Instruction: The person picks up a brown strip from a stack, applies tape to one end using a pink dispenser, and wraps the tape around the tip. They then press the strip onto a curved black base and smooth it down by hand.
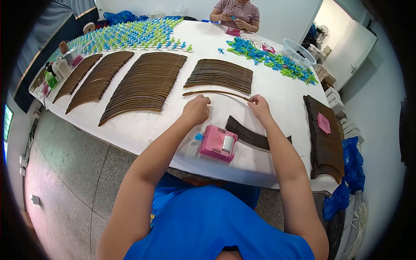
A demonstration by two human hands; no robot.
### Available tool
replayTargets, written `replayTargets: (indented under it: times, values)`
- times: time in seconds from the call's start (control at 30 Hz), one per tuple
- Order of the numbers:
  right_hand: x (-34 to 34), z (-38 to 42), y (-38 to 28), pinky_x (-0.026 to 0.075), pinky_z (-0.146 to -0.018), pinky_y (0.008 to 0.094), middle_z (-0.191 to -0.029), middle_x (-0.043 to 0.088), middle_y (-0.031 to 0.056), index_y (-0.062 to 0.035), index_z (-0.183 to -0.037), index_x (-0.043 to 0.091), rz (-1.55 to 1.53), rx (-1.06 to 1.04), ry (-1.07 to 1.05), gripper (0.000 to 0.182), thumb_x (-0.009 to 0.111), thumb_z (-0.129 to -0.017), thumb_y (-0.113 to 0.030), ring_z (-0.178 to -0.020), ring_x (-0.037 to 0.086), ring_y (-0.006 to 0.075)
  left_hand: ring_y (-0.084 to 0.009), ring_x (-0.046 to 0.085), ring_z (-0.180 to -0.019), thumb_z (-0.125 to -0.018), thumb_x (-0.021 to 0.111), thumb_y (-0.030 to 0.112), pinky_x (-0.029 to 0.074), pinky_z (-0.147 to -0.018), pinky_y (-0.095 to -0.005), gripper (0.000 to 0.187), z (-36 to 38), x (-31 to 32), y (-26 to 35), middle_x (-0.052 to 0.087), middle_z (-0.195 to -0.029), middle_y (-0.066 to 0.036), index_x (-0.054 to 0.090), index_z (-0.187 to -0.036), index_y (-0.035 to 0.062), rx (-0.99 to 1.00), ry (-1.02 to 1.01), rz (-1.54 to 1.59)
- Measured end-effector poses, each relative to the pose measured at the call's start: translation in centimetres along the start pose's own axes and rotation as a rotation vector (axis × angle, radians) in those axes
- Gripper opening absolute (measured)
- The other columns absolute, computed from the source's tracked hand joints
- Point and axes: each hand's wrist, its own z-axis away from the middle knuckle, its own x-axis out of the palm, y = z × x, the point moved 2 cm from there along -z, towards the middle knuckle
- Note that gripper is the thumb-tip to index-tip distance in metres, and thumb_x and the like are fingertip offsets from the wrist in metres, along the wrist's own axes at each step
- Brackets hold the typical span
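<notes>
A single thin curved brown strip (215, 92) lies on the white table (286, 93), just in front of a fanned row of like strips (221, 76). My left hand (196, 110) is closed near the strip's left end. My right hand (258, 105) pinches its right end. A small stack of dark curved strips (253, 135) sits below my right hand. A pink roller box (217, 143) with a white roller stands at the table's near edge between my arms.
Three longer rows of brown strips (145, 84) fan across the left. Green and blue clips (130, 35) cover the far left, more clips (271, 58) lie far right by a white basket (299, 50). A strip pile with a pink block (325, 138) is right. Another person (237, 13) works opposite.
</notes>
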Motion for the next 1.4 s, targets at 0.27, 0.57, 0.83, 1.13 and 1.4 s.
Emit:
replayTargets:
  times: [0.27,0.57,0.83,1.13,1.4]
  values:
    - [-0.1,3.5,-3.4,0.053,-0.097,0.0491,-0.117,0.064,0.0131,-0.0146,-0.114,0.071,0.384,0.006,0.242,0.034,0.080,-0.084,-0.029,-0.113,0.062,0.0339,-0.0388,0.068,-0.106,-0.096,0.059,0.020,0.057,-0.090,-0.0515,0.026,0.1,0.3,1.1,0.065,-0.125,-0.016,0.065,-0.115,0.0033,0.117,0.093,-0.322]
    - [-0.2,6.3,-6.0,0.039,-0.113,0.0567,-0.139,0.056,0.0174,-0.0225,-0.146,0.064,0.439,0.080,-0.117,0.062,0.069,-0.092,-0.052,-0.133,0.052,0.0380,-0.0395,0.066,-0.110,-0.096,0.061,0.025,0.056,-0.093,-0.0514,0.031,-1.6,0.9,1.2,0.065,-0.125,-0.015,0.063,-0.118,0.0031,0.109,0.130,-0.364]
    - [0.1,3.6,-6.5,0.038,-0.113,0.0573,-0.144,0.052,0.0194,-0.0253,-0.153,0.057,0.488,0.132,-0.139,0.067,0.065,-0.094,-0.057,-0.136,0.050,0.0397,-0.0394,0.066,-0.113,-0.099,0.063,0.027,0.053,-0.097,-0.0495,0.035,-3.0,0.6,0.7,0.063,-0.131,-0.015,0.060,-0.125,0.0038,0.088,0.100,-0.363]
    - [-0.1,3.2,-6.7,0.039,-0.112,0.0571,-0.146,0.051,0.0194,-0.0279,-0.153,0.056,0.504,0.160,-0.188,0.067,0.064,-0.094,-0.059,-0.137,0.050,0.0392,-0.0367,0.066,-0.112,-0.097,0.065,0.030,0.054,-0.096,-0.0490,0.037,-3.1,1.0,0.5,0.063,-0.126,-0.015,0.061,-0.122,0.0025,0.084,0.193,-0.372]
    - [-0.1,3.2,-6.5,0.038,-0.113,0.0573,-0.146,0.052,0.0188,-0.0273,-0.154,0.056,0.496,0.162,-0.184,0.069,0.065,-0.094,-0.060,-0.138,0.050,0.0374,-0.0378,0.066,-0.107,-0.094,0.067,0.027,0.054,-0.092,-0.0501,0.032,-2.7,0.8,0.6,0.064,-0.120,-0.018,0.065,-0.112,0.0006,0.016,0.240,-0.393]
